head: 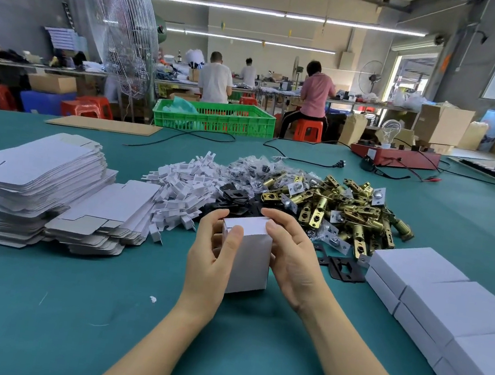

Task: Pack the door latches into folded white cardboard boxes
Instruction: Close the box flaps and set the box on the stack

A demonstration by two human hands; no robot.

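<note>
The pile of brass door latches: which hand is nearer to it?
Right. The right hand grips the white box just in front of the pile of brass door latches; the left hand holds the box's far side from the pile.

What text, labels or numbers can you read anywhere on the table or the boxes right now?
None can be read.
The box held in both hands: plain white, no print.
Flat box blanks and closed boxes: blank.
Brown cartons at the back: any marks are too small or blurred to read.
</note>
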